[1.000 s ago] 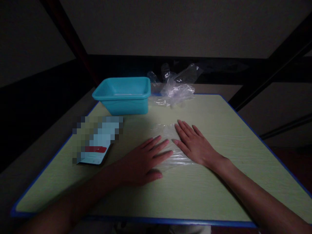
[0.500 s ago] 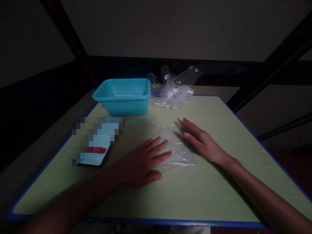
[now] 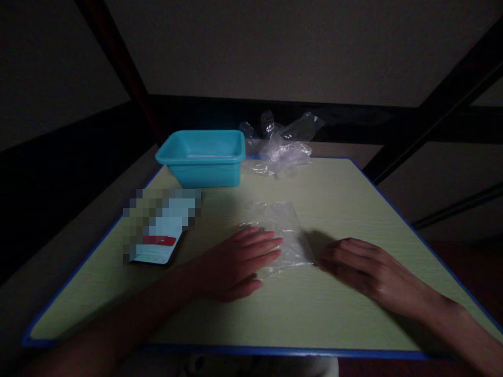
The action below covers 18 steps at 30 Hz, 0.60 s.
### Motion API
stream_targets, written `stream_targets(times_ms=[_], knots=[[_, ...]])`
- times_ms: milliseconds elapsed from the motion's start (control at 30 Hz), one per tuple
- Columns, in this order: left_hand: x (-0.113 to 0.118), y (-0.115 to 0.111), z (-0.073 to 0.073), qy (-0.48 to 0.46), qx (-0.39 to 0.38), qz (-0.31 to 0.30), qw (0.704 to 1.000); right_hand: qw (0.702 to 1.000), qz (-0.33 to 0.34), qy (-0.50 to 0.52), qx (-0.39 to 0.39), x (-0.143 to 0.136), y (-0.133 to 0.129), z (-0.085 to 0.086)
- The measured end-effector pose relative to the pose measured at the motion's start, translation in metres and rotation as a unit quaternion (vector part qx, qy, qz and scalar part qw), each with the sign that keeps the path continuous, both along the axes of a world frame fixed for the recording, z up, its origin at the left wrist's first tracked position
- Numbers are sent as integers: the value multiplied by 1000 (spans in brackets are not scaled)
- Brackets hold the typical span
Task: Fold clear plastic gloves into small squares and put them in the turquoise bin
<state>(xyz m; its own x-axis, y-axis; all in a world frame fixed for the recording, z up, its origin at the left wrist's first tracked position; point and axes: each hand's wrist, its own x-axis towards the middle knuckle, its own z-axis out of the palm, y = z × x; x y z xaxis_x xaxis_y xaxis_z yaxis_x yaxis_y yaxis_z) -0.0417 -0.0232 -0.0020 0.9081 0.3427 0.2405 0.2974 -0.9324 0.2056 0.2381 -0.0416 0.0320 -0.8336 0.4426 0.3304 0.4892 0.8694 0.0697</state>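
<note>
A flat, clear plastic bag [image 3: 288,235] lies wrinkled on the table. My left hand [image 3: 239,256] rests palm down over its left part, fingers stretched out and slightly apart. At the bag's near right corner is my right hand [image 3: 357,264], its fingers bent and drawn together on that corner. The thumb and fingertips of this hand are partly hidden, so the pinch itself shows only in part.
Behind the bag, a turquoise plastic basin [image 3: 208,173] stands at the back left. Crumpled clear plastic [image 3: 279,152] sits beside it at the far edge. A phone [image 3: 157,251], partly blurred out, lies left on the blue-edged table [image 3: 353,204].
My right hand has moved right and nearer to me, from open above the bag to curled at its near right corner. My left hand stays nearly in place on the bag.
</note>
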Motion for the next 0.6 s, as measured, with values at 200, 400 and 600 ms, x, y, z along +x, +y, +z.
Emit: stream_targets(times_ms=[200, 400, 600], knots=[[5, -2, 1, -45, 17, -17, 999, 998, 29, -2, 61, 1, 0, -8], [6, -2, 2, -42, 10, -13, 999, 989, 56, -43, 128, 2, -1, -15], [7, -2, 2, -41, -6, -4, 999, 988, 62, -43, 132, 1, 0, -17]])
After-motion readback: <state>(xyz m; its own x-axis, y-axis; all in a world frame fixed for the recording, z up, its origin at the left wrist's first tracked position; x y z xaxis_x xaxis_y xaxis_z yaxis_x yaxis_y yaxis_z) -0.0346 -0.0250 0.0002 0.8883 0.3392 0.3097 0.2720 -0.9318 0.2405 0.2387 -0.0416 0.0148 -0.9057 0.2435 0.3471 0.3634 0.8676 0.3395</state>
